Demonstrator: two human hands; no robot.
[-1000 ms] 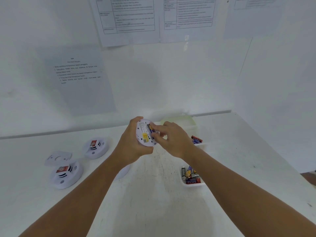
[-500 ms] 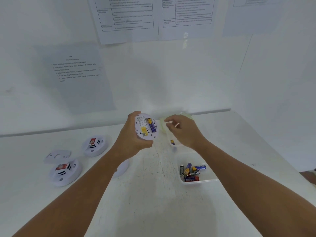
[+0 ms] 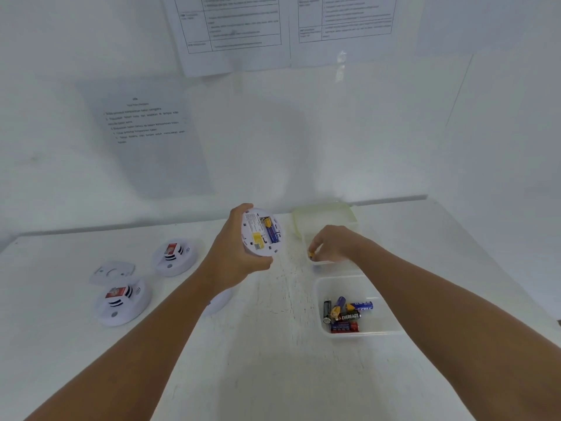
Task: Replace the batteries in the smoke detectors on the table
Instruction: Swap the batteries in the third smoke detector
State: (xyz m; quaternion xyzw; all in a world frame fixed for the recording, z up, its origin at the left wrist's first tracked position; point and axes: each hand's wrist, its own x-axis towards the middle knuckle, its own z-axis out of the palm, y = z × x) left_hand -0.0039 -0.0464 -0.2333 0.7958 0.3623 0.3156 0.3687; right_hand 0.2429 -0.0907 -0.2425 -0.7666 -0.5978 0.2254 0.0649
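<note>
My left hand (image 3: 233, 253) grips a white round smoke detector (image 3: 261, 232) above the table, its back turned to me, with one blue and yellow battery in the open compartment. My right hand (image 3: 331, 243) reaches down into a small clear tray (image 3: 318, 263) at the back right, and its fingertips pinch a battery (image 3: 311, 253) with a yellow end. Two more detectors lie face up on the left, the back detector (image 3: 174, 256) and the near detector (image 3: 121, 302).
A clear tray (image 3: 379, 287) holding several batteries sits at the right, near my right forearm. A pale yellow lid (image 3: 324, 217) lies by the back wall. A flat white cover plate (image 3: 112, 271) lies between the two left detectors. Another white round piece (image 3: 218, 302) shows under my left forearm.
My right hand left the detector's battery compartment, moved right and down into the back tray, and now pinches a battery there. My left hand has kept the detector raised.
</note>
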